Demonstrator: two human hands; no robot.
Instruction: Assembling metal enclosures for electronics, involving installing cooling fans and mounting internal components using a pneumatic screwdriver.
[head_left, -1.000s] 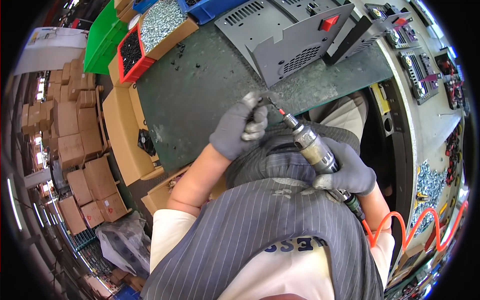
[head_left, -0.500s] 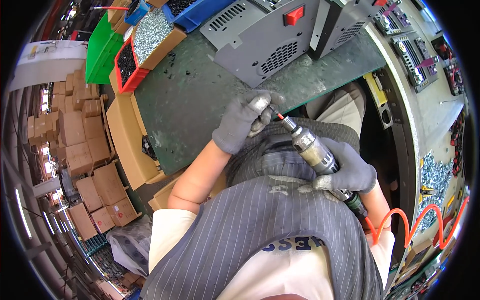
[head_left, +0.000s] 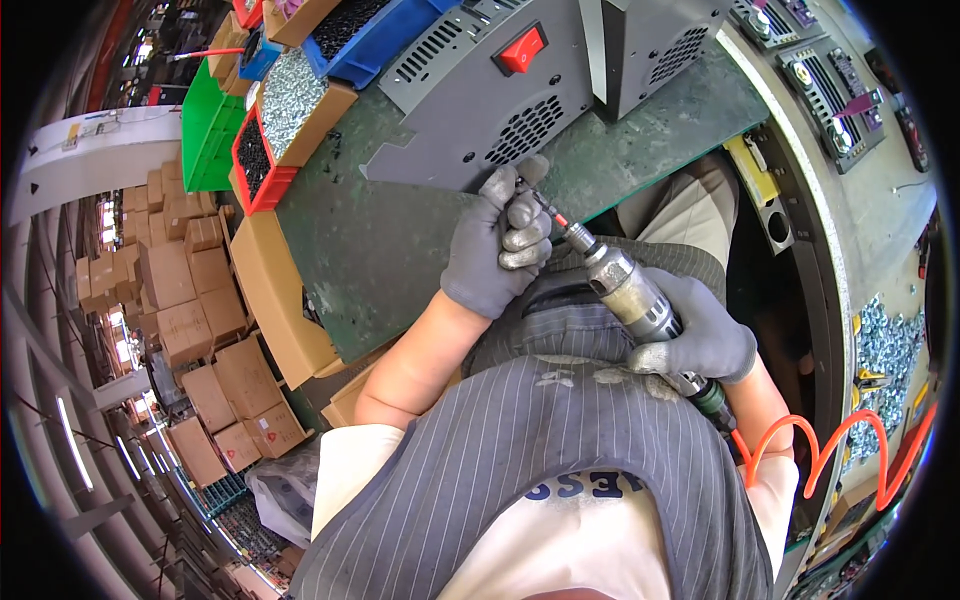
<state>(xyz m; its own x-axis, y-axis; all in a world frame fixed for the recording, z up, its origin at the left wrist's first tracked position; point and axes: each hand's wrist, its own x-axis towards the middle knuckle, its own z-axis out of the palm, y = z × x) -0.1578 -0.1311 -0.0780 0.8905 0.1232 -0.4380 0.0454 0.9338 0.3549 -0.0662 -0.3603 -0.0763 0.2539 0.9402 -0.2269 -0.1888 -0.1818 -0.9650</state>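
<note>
The gloved right hand (head_left: 700, 335) was clamped around the pneumatic screwdriver (head_left: 625, 290). Beyond it, the gloved left hand (head_left: 497, 245) pinched the driver's bit at the edge of the grey metal housing (head_left: 470, 110) on the green bench (head_left: 390, 240).

Gloved left hand (head_left: 497, 245) pinching the bit of a pneumatic screwdriver (head_left: 622, 290) at the edge of a grey metal casing (head_left: 480, 100) with a red switch (head_left: 523, 50). Gloved right hand (head_left: 700, 340) wrapped around the tool body, orange coiled hose (head_left: 840, 440) trailing behind. Green bench mat (head_left: 380, 240) underneath, bins of screws (head_left: 290, 95) beyond.
</note>
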